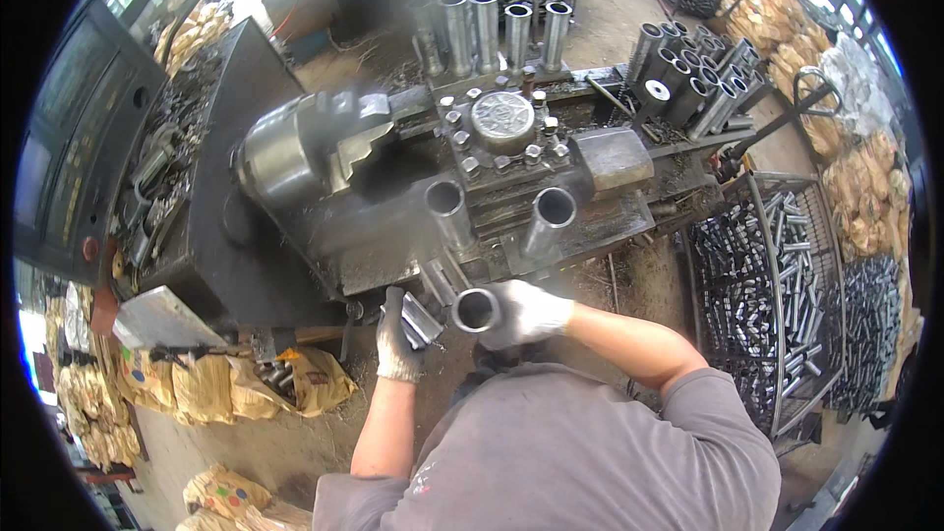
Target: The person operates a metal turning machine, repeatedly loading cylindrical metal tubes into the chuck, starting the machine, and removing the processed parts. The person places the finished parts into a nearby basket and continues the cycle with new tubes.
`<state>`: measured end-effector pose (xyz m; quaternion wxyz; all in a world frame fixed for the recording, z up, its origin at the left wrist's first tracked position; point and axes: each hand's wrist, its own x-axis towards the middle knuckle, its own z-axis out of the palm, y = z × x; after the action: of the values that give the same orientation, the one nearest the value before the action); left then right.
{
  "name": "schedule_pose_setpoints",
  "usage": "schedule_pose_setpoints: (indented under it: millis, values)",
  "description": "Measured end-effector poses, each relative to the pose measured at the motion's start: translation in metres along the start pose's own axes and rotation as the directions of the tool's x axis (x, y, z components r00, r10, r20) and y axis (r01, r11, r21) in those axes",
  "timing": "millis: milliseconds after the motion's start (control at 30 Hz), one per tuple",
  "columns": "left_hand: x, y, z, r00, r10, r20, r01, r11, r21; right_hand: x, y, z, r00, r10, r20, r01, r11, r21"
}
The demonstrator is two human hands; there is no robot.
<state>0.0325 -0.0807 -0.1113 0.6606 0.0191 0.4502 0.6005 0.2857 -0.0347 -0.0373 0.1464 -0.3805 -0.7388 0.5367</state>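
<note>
My right hand, in a white work glove, is closed around a steel tube whose open end faces up. Close to its left, my gloved left hand grips a shiny, angular metal piece; its exact kind is unclear. Just beyond the hands, two more steel tubes stand on the lathe carriage, a left one and a right one. Behind them is the tool post with its ring of bolts. The lathe chuck, stepped jaws showing, sits to the left and looks blurred.
Several upright tubes line the machine's back, and a cluster of tubes stands at right near a lever handle. A wire-mesh bin holds short metal pieces. Sacks lie at left. A metal cabinet stands far left.
</note>
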Motion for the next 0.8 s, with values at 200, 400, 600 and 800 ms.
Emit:
schedule_pose_setpoints:
  millis: [200, 400, 600, 800]
  values:
    - [0.001, 0.011, 0.078, 0.689, 0.589, 0.423, -0.556, 0.055, 0.829, -0.093, -0.039, -0.143, 0.774, -0.167, -0.611, 0.050, 0.978, -0.203]
    - [0.051, 0.012, 0.141, 0.477, 0.646, 0.596, -0.668, -0.175, 0.724, -0.004, 0.038, -0.249, 0.611, 0.007, -0.791, -0.122, 0.989, -0.086]
    - [0.063, 0.042, 0.106, 0.477, 0.742, 0.470, -0.713, 0.015, 0.701, -0.040, 0.013, -0.221, 0.574, 0.048, -0.817, -0.504, 0.807, -0.307]
    - [0.010, 0.079, 0.020, 0.913, 0.348, 0.214, -0.307, 0.930, -0.200, -0.039, -0.059, -0.033, 0.811, -0.424, -0.403, 0.261, 0.879, -0.400]
